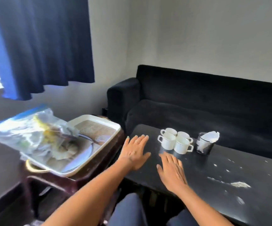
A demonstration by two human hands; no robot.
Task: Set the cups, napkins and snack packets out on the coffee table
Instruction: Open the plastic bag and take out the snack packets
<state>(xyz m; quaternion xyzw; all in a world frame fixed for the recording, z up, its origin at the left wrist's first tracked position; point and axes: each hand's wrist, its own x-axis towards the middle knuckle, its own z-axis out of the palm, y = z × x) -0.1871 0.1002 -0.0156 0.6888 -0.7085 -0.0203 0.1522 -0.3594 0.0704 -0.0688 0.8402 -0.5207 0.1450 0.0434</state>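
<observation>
While both hands are hovering flat over the near left part of the coffee table (197, 185), neither is holding anything: the left hand (136, 152) is lying with fingers straight and spread by the table's left edge, and the right hand (172, 172) is lying palm down, fingers straight, just short of the cups. Four white cups (175, 141) are standing clustered, touching one another, toward the table's far left corner. A dark holder of white napkins (206, 142) is standing just beside them. The snack packets (34, 132), inside a clear bag, are resting on a white tray (99, 126) on a stand off the table's left edge.
</observation>
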